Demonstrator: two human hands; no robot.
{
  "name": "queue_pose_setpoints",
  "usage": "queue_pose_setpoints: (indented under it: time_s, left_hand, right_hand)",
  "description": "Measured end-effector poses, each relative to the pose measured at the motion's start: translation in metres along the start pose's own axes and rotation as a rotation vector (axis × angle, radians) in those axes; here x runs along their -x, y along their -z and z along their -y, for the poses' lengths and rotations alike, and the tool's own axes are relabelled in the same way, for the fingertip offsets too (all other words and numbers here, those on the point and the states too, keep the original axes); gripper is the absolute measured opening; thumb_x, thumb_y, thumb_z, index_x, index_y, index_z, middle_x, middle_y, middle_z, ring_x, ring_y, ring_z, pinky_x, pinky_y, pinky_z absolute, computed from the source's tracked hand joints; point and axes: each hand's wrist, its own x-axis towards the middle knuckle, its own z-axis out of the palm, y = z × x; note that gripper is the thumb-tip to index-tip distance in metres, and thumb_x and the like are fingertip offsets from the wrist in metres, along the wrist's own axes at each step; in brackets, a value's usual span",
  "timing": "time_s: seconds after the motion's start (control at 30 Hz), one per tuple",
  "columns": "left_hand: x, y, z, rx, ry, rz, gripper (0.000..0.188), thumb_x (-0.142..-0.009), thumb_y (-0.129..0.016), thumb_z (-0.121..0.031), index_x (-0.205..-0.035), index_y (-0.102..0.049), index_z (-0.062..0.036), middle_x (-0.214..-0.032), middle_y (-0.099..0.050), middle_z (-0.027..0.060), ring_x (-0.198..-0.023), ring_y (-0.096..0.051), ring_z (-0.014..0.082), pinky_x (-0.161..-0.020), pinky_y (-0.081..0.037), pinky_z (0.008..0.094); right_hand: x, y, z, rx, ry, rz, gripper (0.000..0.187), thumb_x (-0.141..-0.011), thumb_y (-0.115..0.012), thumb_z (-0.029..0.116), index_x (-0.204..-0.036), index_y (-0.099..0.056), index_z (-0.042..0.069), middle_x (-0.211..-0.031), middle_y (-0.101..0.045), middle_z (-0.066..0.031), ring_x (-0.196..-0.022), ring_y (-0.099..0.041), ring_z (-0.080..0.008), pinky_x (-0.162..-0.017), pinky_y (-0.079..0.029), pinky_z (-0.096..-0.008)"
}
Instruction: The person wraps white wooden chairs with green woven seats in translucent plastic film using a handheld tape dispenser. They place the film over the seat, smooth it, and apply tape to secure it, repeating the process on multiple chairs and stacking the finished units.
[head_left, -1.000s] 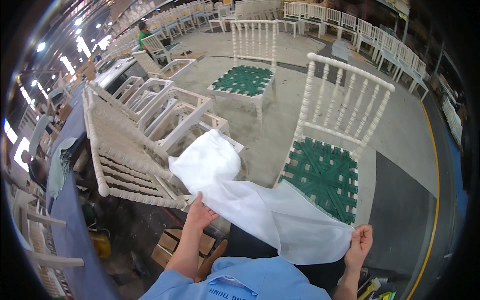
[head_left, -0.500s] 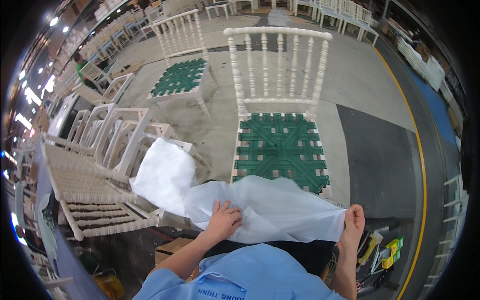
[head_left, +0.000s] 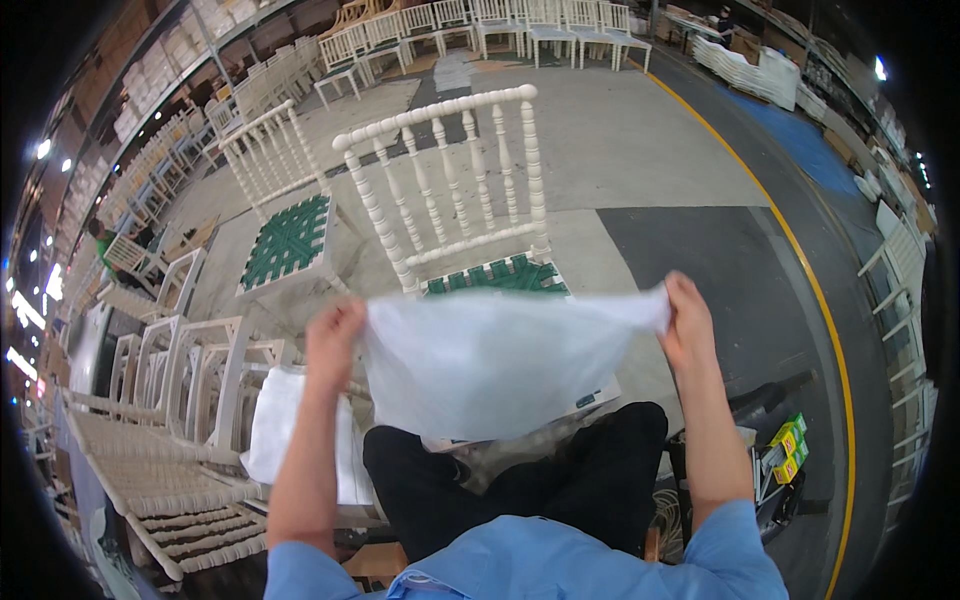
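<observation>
Stretched between my two raised hands is a thin white fabric sheet [head_left: 490, 360], partly see-through and hanging down in front. My left hand [head_left: 335, 340] is closed on its left corner, and my right hand [head_left: 688, 318] pinches the right corner. Behind the sheet stands a white chair [head_left: 455, 180] with a spindle back and a seat of woven green webbing [head_left: 500, 272]. The sheet hides most of that seat. A stack of folded white fabric [head_left: 290, 430] lies to the left of my left forearm.
A second white chair with green webbing [head_left: 288, 240] stands farther left. Bare chair frames [head_left: 140, 460] are piled at the left. Tools and yellow-green boxes [head_left: 790, 447] lie at the right. Rows of chairs [head_left: 480, 25] line the back; another person [head_left: 105, 240] sits far left.
The sheet has come off my lap and is now held up and spread toward the chair. My left hand, which lay flat on it, now grips a corner. The view has shifted right.
</observation>
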Motion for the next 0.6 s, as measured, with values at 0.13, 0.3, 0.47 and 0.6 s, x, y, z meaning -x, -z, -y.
queue_pose_setpoints:
  time_s: [0.13, 0.3, 0.47, 0.6]
  left_hand:
    - [-0.063, 0.014, -0.074, 0.116, -0.26, 0.055, 0.006, -0.103, -0.07, -0.013, -0.105, -0.07, -0.0076, -0.093, -0.06, -0.0082, -0.083, -0.049, 0.0038, -0.077, -0.04, 0.0227]
    - [-0.038, 0.037, -0.069, -0.162, -0.26, 0.039, 0.004, -0.101, -0.07, -0.008, -0.104, -0.069, -0.0055, -0.095, -0.063, -0.0061, -0.088, -0.054, 0.0053, -0.083, -0.043, 0.0222]
    - [0.011, 0.044, 0.003, -0.152, -0.124, 0.131, 0.003, -0.101, -0.069, -0.007, -0.104, -0.067, -0.0045, -0.095, -0.063, -0.0042, -0.09, -0.055, 0.0066, -0.084, -0.044, 0.0229]
    - [0.068, 0.046, 0.061, -0.24, -0.002, 0.201, 0.004, -0.101, -0.068, -0.007, -0.104, -0.068, -0.0053, -0.103, -0.072, 0.0025, -0.099, -0.062, 0.0118, -0.09, -0.05, 0.0278]
  right_hand:
    - [-0.045, -0.067, 0.046, -0.097, 0.09, 0.084, 0.025, -0.105, -0.068, 0.007, -0.128, -0.061, 0.004, -0.108, -0.068, -0.0056, -0.098, -0.069, -0.0169, -0.087, -0.059, -0.033]
    - [-0.021, -0.06, 0.042, 0.011, 0.113, 0.129, 0.031, -0.103, -0.067, 0.003, -0.133, -0.057, 0.007, -0.105, -0.069, -0.0062, -0.094, -0.07, -0.0159, -0.08, -0.06, -0.0316]
    - [0.012, 0.016, -0.021, 0.275, 0.026, 0.047, 0.037, -0.099, -0.07, 0.001, -0.133, -0.058, 0.008, -0.098, -0.069, -0.0057, -0.086, -0.067, -0.0144, -0.073, -0.057, -0.0322]
    - [0.052, 0.073, -0.094, 0.539, -0.17, 0.007, 0.038, -0.095, -0.072, 0.003, -0.131, -0.061, 0.009, -0.089, -0.066, -0.0038, -0.082, -0.065, -0.0139, -0.071, -0.056, -0.0324]
